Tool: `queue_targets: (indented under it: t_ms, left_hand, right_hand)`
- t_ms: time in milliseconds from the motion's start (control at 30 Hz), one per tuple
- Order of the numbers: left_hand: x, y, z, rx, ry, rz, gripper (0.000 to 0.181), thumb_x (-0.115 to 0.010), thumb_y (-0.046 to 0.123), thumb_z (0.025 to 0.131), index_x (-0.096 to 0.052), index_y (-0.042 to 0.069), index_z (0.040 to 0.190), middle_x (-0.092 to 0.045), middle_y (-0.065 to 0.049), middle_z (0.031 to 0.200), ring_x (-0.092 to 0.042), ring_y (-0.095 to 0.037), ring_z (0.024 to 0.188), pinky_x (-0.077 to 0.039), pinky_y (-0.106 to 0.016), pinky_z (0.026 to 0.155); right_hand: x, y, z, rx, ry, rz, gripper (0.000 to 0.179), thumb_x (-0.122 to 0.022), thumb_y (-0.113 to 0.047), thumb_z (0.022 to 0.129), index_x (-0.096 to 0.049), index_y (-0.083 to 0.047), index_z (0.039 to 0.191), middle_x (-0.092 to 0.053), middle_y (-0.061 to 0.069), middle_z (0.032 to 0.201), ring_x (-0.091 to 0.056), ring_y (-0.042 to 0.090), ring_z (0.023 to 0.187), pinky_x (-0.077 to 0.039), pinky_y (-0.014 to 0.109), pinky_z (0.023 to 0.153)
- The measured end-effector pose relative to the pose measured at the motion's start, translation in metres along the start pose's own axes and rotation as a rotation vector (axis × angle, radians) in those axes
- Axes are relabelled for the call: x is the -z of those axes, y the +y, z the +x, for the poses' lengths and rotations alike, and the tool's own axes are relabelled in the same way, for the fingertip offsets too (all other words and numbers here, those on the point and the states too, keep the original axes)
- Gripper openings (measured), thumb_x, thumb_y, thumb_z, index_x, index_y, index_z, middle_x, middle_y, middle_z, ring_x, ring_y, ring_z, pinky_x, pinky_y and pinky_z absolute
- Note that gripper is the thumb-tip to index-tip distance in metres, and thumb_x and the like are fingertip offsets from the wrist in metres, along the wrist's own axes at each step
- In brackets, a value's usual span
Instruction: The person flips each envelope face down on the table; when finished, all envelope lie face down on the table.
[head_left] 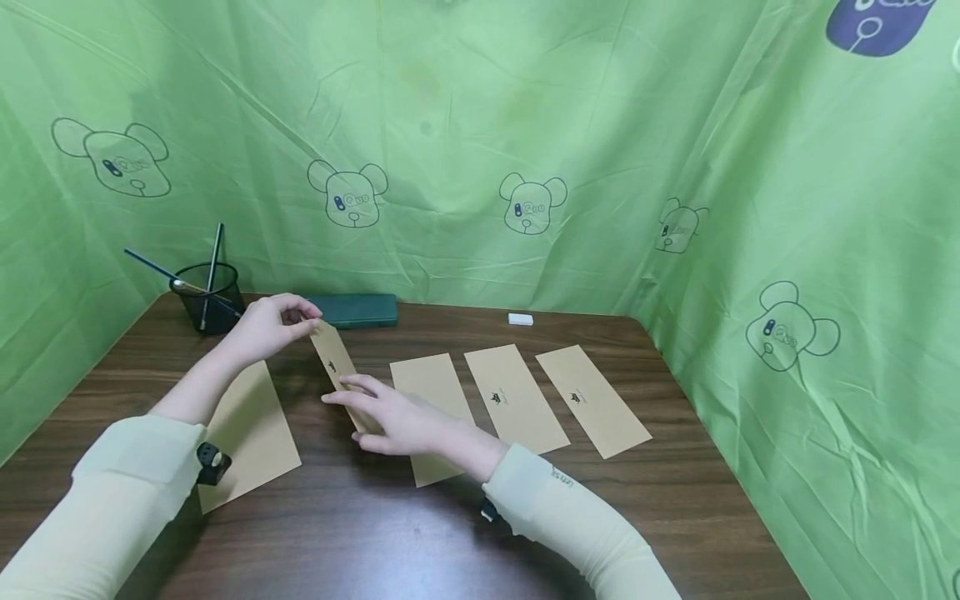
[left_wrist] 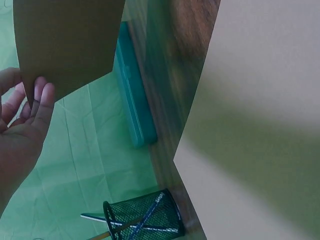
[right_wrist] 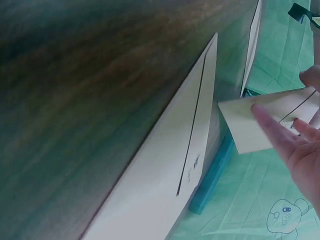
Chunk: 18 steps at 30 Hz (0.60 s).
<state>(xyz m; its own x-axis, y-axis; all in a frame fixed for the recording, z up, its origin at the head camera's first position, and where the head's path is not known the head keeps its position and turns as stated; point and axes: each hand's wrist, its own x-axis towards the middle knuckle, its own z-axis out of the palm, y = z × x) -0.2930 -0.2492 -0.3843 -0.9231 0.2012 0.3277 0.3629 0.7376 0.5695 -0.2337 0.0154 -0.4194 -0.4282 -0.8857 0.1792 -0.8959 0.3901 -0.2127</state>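
Note:
A brown kraft-paper envelope [head_left: 334, 357] with a small dark crown print is tilted up on edge above the table. My left hand [head_left: 262, 329] pinches its far corner between thumb and fingers; the left wrist view shows this grip on the envelope [left_wrist: 70, 45]. Lower down, my right hand [head_left: 405, 421] has its fingers stretched out and touching the envelope's printed face. Beneath my left forearm lies a larger-looking plain brown sheet or envelope [head_left: 258, 442]. Partly under my right hand and wrist is another brown envelope [head_left: 431, 383].
Two more printed envelopes [head_left: 513, 396] lie to the right on the wooden table [head_left: 675, 517]. Along the back stand a black mesh pen cup [head_left: 217, 304] holding pens, a dark green case [head_left: 356, 310] and a white eraser-like block [head_left: 521, 319]. Green curtains [head_left: 450, 125] enclose the table.

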Motion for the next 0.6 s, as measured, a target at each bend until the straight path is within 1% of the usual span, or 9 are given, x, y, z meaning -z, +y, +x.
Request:
queue_targets:
  t_ms: [67,167,233,267,333,433,500,600]
  left_hand:
    - [0.0,0.0,0.0,-0.007,0.009,0.007,0.017,-0.066,0.021,0.088,-0.069,0.008,0.098,-0.064,-0.005,0.085,-0.056,-0.013,0.072,-0.043,-0.025,0.064]
    - [0.0,-0.001,-0.001,-0.024,0.016,0.005,0.018,-0.067,0.026,0.088,-0.069,0.01,0.097,-0.063,-0.004,0.091,-0.057,-0.015,0.078,-0.046,-0.028,0.071]
    - [-0.001,-0.002,-0.001,-0.04,0.016,-0.007,0.019,-0.067,0.028,0.088,-0.069,0.011,0.097,-0.062,-0.004,0.096,-0.058,-0.017,0.084,-0.047,-0.032,0.077]
    - [-0.001,-0.002,-0.001,-0.049,0.015,-0.011,0.02,-0.068,0.029,0.087,-0.068,0.012,0.097,-0.06,-0.004,0.098,-0.058,-0.017,0.087,-0.046,-0.034,0.08]
    - [-0.001,-0.003,-0.001,-0.066,0.014,-0.012,0.02,-0.07,0.03,0.086,-0.068,0.014,0.096,-0.058,-0.002,0.102,-0.056,-0.017,0.092,-0.046,-0.035,0.082]
    - [-0.001,-0.004,-0.002,-0.109,0.023,-0.007,0.022,-0.076,0.028,0.08,-0.067,0.016,0.096,-0.055,0.0,0.105,-0.055,-0.017,0.094,-0.043,-0.032,0.08]
    - [-0.002,-0.004,-0.001,-0.135,0.033,-0.005,0.025,-0.08,0.025,0.076,-0.067,0.016,0.096,-0.054,0.0,0.107,-0.055,-0.018,0.094,-0.043,-0.032,0.079]
    - [-0.004,-0.003,0.0,-0.174,0.042,-0.02,0.031,-0.082,0.019,0.073,-0.066,0.013,0.098,-0.052,-0.005,0.111,-0.055,-0.023,0.095,-0.044,-0.038,0.083]
  right_hand:
    - [0.003,0.001,-0.001,0.027,0.036,-0.02,0.058,-0.061,-0.027,0.089,-0.037,-0.027,0.142,-0.031,0.003,0.148,-0.053,0.011,0.11,-0.047,0.014,0.07]
    - [0.006,0.002,-0.003,0.044,0.086,-0.026,0.05,-0.062,-0.021,0.088,-0.044,-0.021,0.135,-0.037,0.004,0.144,-0.056,0.008,0.1,-0.046,0.012,0.072]
    - [0.007,0.003,-0.004,0.049,0.113,-0.031,0.047,-0.063,-0.018,0.087,-0.047,-0.018,0.132,-0.039,0.004,0.142,-0.056,0.007,0.092,-0.045,0.011,0.071]
    - [0.008,0.004,-0.004,0.049,0.124,-0.032,0.047,-0.063,-0.016,0.087,-0.047,-0.016,0.131,-0.04,0.005,0.141,-0.056,0.006,0.091,-0.045,0.011,0.072]
    - [0.009,0.005,-0.005,0.043,0.137,-0.029,0.047,-0.063,-0.014,0.086,-0.047,-0.015,0.13,-0.041,0.005,0.14,-0.055,0.006,0.089,-0.045,0.01,0.074]
    - [0.011,0.007,-0.007,0.036,0.153,0.008,0.047,-0.064,-0.01,0.085,-0.048,-0.012,0.13,-0.041,0.007,0.14,-0.058,0.006,0.085,-0.045,0.011,0.078]
    - [0.011,0.009,-0.008,0.028,0.165,0.03,0.047,-0.064,-0.009,0.085,-0.047,-0.011,0.13,-0.041,0.008,0.14,-0.06,0.008,0.093,-0.044,0.011,0.084]
    - [0.012,0.01,-0.009,0.025,0.203,0.086,0.048,-0.065,-0.005,0.084,-0.048,-0.008,0.129,-0.042,0.01,0.139,-0.058,0.012,0.103,-0.042,0.011,0.089]
